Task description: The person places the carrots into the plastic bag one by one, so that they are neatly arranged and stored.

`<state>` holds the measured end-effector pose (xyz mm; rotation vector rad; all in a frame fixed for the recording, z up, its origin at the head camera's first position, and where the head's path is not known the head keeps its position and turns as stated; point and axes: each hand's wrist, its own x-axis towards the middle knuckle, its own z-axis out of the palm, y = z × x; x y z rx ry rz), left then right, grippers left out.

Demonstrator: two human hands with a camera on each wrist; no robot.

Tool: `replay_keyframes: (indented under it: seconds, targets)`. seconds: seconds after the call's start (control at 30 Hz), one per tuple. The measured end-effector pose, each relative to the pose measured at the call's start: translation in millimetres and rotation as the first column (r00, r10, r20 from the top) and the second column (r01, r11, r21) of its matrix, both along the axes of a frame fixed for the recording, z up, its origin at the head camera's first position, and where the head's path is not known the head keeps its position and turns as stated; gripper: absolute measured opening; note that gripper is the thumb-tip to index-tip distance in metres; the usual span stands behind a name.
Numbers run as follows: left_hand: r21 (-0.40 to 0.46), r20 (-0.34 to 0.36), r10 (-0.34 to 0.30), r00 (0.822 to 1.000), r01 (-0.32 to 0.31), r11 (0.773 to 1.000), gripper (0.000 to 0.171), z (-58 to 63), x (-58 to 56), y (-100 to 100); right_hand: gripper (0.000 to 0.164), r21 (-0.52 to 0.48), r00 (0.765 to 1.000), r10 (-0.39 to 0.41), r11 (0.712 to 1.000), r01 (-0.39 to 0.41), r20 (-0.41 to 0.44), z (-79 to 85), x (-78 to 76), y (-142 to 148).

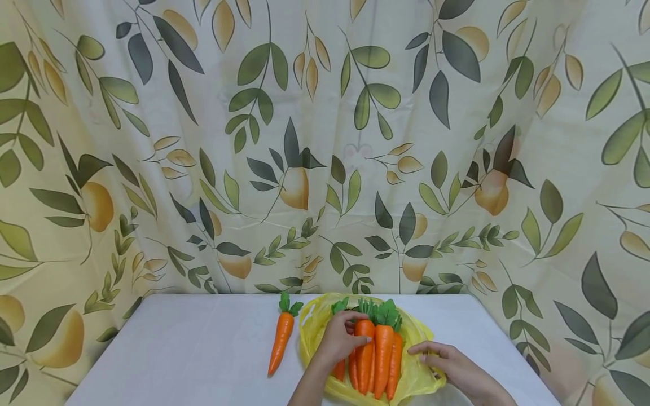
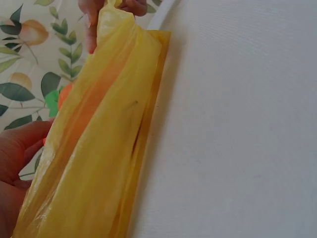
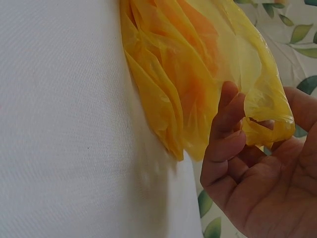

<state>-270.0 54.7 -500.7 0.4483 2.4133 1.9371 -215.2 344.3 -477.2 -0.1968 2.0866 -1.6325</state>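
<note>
A yellow plastic bag [image 1: 418, 375] lies spread out on the table with several orange carrots with green tops [image 1: 384, 355] bunched on it. My left hand [image 1: 336, 338] reaches over the bag and grips one carrot [image 1: 364, 355] near its leafy end, thumb in front. On the right side, my right hand [image 1: 454, 365] holds the bag's edge; the right wrist view has its fingers [image 3: 225, 148] curled at a gathered loop of the plastic. Through the thin bag wall [image 2: 94, 129] in the left wrist view, orange shapes show faintly.
Left of the bag a single carrot [image 1: 281, 344] lies on the white-covered table [image 1: 188, 349], leafy end toward the back. A leaf-and-fruit patterned curtain [image 1: 325, 169] hangs behind the table and along both sides.
</note>
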Motion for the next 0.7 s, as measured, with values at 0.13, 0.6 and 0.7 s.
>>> replay_keyframes:
  seconds: [0.13, 0.6, 0.7]
  targets:
    - [-0.007, 0.004, -0.018, 1.000, 0.018, 1.000, 0.042, 1.1, -1.1, -0.4, 0.034, -0.007, 1.000, 0.008, 1.000, -0.008, 0.000, -1.1, -0.4, 0.8]
    - [-0.079, 0.007, -0.079, 0.997, 0.079, 0.994, 0.036, 10.8, -5.2, -11.6, 0.034, 0.002, 1.000, -0.001, 1.000, 0.001, 0.007, -0.3, 0.1, 0.2]
    - [-0.087, 0.017, -0.075, 0.997, 0.076, 0.993, 0.035, 13.1, -5.4, -14.6, 0.034, -0.007, 1.000, 0.004, 1.000, -0.004, 0.005, -0.2, 0.5, 0.3]
